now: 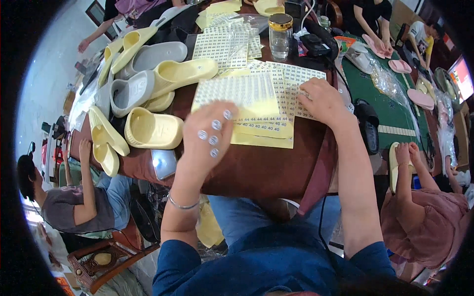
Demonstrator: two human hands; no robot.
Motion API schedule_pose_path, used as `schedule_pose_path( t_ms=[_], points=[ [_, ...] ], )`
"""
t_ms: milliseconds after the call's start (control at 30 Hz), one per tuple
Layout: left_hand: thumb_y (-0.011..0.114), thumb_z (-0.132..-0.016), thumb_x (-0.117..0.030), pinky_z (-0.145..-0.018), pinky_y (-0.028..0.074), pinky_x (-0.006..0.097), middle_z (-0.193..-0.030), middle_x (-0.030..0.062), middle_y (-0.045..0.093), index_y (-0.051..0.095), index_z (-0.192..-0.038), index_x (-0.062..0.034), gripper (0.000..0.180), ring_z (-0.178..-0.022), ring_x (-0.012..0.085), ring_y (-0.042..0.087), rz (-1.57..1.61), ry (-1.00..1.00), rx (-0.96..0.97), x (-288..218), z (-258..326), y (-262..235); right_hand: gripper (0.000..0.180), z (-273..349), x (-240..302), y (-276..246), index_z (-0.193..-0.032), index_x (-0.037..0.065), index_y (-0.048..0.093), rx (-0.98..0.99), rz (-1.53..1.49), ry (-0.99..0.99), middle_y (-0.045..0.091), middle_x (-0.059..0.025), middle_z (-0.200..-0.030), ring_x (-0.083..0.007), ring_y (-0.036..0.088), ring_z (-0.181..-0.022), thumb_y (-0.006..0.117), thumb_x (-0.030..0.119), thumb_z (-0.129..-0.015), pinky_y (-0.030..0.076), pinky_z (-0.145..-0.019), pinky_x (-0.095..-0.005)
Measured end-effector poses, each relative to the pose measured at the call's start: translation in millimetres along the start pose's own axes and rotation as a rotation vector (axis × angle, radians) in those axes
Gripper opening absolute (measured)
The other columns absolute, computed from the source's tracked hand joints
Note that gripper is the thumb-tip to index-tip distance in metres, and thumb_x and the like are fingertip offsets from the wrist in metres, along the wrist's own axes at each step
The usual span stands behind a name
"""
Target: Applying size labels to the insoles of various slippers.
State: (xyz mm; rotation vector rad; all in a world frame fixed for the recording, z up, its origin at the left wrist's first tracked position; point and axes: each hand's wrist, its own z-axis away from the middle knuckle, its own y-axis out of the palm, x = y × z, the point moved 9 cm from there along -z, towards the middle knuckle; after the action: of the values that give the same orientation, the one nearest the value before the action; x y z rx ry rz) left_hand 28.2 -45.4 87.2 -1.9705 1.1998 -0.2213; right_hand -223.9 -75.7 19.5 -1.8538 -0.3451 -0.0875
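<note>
My left hand (210,130) is over the lower left edge of a pale yellow sticker sheet (252,96). Several small round white stickers cling to the back of this hand. Its fingers curl down out of sight and are blurred, so any grip on the sheet is hidden. That sheet lies on top of a fanned pile of yellow number-sticker sheets (266,140). On the right side of the pile, my right hand (323,103) rests with its fingers loosely bent and apart, touching a sheet with printed numbers (291,74).
Left of the sheets are piled yellow slippers (154,129) and grey slippers (132,93), with a phone (164,164) at the table's edge. A lidded glass jar (280,37) stands behind. A black slipper (367,126) lies right, by a green mat (355,81). Other people sit around.
</note>
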Motion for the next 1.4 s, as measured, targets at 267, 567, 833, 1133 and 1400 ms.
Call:
schedule_pose_path(
  t_ms=[267, 567, 833, 1133, 1400],
  points=[
    [0.079, -0.086, -0.033, -0.101, 0.048, 0.042, -0.129, 0.0176, 0.062, 0.062, -0.126, -0.0057, 0.051, -0.119, 0.0372, 0.060, 0.278, -0.044, 0.495, 23.9, -30.5, 68.1, 0.042, -0.3, -0.7, 0.0, -0.120, 0.004, 0.066, 0.013, -0.006, -0.021, 0.061, -0.0201, -0.127, -0.0379, 0.056, -0.120, 0.071, 0.032, -0.089, 0.047, -0.102, -0.0449],
    [0.056, -0.096, -0.058, -0.116, 0.024, 0.064, -0.160, 0.0171, 0.034, 0.048, -0.149, -0.0132, 0.069, -0.151, 0.0363, 0.027, -0.124, -0.222, 0.643, 88.0, -32.6, 134.6, 0.076, 7.0, -3.5, 11.0, -0.138, 0.004, 0.058, 0.265, -0.016, 0.109, 0.043, -0.0257, -0.151, -0.0385, 0.036, -0.144, 0.072, 0.055, -0.084, 0.032, -0.118, -0.0447],
    [0.061, -0.096, -0.051, -0.114, 0.030, 0.064, -0.158, 0.0172, 0.038, 0.052, -0.145, -0.0137, 0.062, -0.149, 0.0388, 0.031, -0.070, -0.171, 0.684, 60.8, -7.9, 116.4, 0.059, 5.3, -7.1, 11.0, -0.129, 0.002, 0.063, 0.179, 0.015, 0.052, 0.051, -0.0247, -0.143, -0.0389, 0.046, -0.136, 0.068, 0.047, -0.090, 0.037, -0.114, -0.0451],
    [0.072, -0.088, -0.044, -0.110, 0.041, 0.049, -0.150, 0.0194, 0.048, 0.060, -0.135, -0.0109, 0.059, -0.139, 0.0436, 0.044, 0.058, -0.034, 0.644, 35.6, -7.4, 89.5, 0.038, 3.1, 16.1, 8.7, -0.115, 0.003, 0.067, -0.021, -0.005, -0.124, 0.063, -0.0173, -0.123, -0.0360, 0.057, -0.119, 0.069, 0.031, -0.089, 0.045, -0.102, -0.0475],
    [0.078, -0.083, -0.029, -0.095, 0.049, 0.048, -0.138, 0.0114, 0.056, 0.061, -0.126, -0.0102, 0.051, -0.132, 0.0376, 0.051, 0.200, 0.112, 0.648, -16.0, -2.7, 89.0, 0.028, -8.3, 50.9, 0.0, -0.108, 0.005, 0.070, -0.092, 0.139, -0.270, 0.064, -0.0144, -0.118, -0.0320, 0.058, -0.117, 0.070, 0.024, -0.087, 0.046, -0.101, -0.0442]
  ],
)
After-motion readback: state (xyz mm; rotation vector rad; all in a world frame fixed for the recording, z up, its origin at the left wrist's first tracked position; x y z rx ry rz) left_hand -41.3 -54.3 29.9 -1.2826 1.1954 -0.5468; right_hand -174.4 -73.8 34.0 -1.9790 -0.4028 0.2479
